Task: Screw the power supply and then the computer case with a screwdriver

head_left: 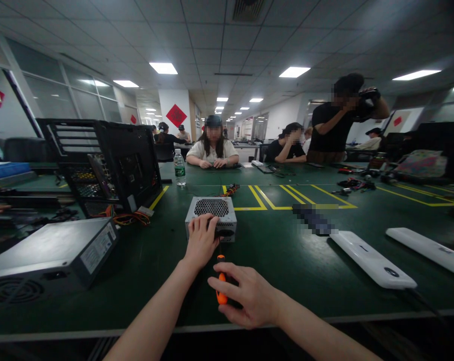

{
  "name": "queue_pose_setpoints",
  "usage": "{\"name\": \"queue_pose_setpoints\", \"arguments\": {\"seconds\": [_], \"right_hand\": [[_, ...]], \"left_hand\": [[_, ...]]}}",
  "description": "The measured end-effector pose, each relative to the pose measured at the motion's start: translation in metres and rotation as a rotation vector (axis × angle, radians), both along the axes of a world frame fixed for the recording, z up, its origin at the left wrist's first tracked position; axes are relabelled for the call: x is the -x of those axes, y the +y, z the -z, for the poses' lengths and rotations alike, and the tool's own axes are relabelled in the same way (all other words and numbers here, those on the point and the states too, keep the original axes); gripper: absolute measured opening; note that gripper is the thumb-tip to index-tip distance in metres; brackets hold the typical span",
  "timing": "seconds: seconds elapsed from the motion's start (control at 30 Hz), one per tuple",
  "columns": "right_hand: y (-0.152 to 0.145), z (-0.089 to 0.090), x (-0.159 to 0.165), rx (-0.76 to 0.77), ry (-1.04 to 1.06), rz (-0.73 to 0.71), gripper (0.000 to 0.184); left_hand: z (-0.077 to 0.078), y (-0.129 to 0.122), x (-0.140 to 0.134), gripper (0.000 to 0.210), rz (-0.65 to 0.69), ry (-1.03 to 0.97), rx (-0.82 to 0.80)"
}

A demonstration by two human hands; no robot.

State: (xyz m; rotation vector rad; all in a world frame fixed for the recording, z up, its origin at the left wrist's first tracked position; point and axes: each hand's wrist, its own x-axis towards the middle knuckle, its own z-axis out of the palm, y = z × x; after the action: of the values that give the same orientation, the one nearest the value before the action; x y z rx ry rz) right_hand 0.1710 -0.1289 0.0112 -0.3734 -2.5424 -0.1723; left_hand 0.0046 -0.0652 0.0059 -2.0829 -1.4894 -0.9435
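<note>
Head: power supply (212, 204) beyond hands (201, 243) (252, 296); left touches it.

Left hand (201, 243) on a metal box (212, 206), right hand (251, 297) around an orange screwdriver (222, 292).
The screwdriver points toward the box's near side, its tip hard to make out; a black computer case (131, 168) stands left, a water bottle (179, 171) beyond the box.

The fingers (203, 222) of the left hand (200, 244) hide part of the smaller power supply unit (212, 205) under them, the tip of the screwdriver (222, 299) ahead of the right hand (255, 296) is indistinct, a dark object (314, 219) right of the fingers is pixelated, and the larger power supply unit (50, 245), leftward, is edge-cropped.
</note>
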Motion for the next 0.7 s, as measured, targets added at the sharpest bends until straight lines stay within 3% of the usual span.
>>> {"name": "queue_pose_setpoints", "arguments": {"seconds": [0.4,0.57,0.7], "right_hand": [[0.004,0.012,0.002,-0.038,0.194,0.023,0.034],[0.003,0.008,0.001,-0.095,0.104,0.055,0.034],[0.002,0.006,0.0,0.008,0.043,0.035,0.038]], "left_hand": [[0.0,0.0,0.0,0.046,0.002,-0.007,-0.003],[0.0,0.0,0.0,0.046,0.002,-0.007,0.003],[0.0,0.0,0.0,0.047,0.007,-0.006,0.008]]}}
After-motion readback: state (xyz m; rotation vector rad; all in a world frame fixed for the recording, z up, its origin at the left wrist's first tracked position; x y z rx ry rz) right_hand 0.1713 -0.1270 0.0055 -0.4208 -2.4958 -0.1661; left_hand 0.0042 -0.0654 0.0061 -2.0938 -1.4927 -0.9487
